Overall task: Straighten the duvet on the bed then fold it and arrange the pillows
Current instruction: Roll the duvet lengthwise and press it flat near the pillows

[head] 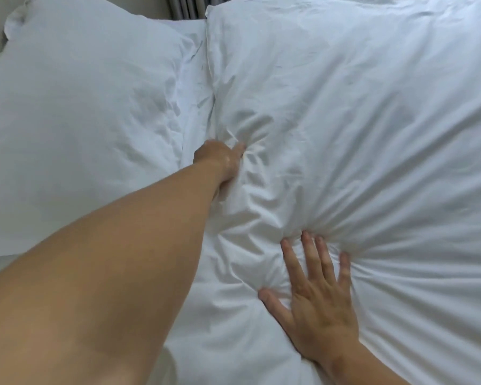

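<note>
While right hand [317,301] presses flat, fingers spread, on right pillow [372,107] at 3 o'clock, left hand [220,159] grips its 9 o'clock edge. Risk: uneven tug bunches filling, skews pillow toward left pillow [81,107].

No readable text, labels or numbers anywhere

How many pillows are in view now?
2. The left pillow lies at upper left, untouched. The right pillow fills the right side, with the right hand pressing flat on it and the left hand at its left edge. More may lie out of frame.
</note>
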